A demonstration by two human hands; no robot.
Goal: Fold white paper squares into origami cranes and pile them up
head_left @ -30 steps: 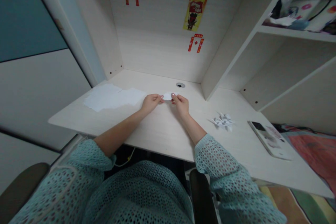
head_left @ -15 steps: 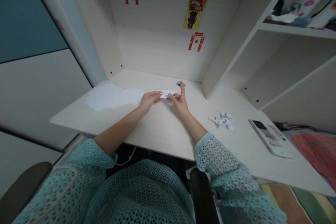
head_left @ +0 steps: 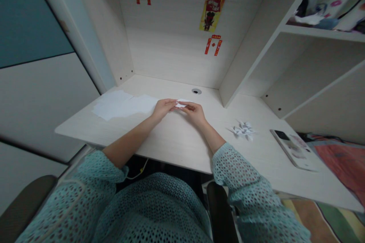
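Observation:
Between my two hands is a small folded piece of white paper (head_left: 180,104), held just above the desk near its back. My left hand (head_left: 163,108) grips its left side, with thumb and fingers closed together. On the other side, my right hand (head_left: 195,112) pinches the paper, its fingers now curled over the top edge. The fingertips of both hands nearly meet and cover much of the paper, so its exact folds are hidden. White sheets of paper (head_left: 119,104) lie flat on the desk left of my left hand.
Right of my right arm sits a cluster of small folded white paper pieces (head_left: 243,130). Further right lies a phone (head_left: 293,151) on the desk (head_left: 182,140). A round cable hole (head_left: 196,91) is behind my hands. An upright panel (head_left: 242,57) divides the desk's back.
My right index finger, raised before, has come down onto the paper. My right fingertips have moved left, closer to my left hand's. The left hand has barely moved.

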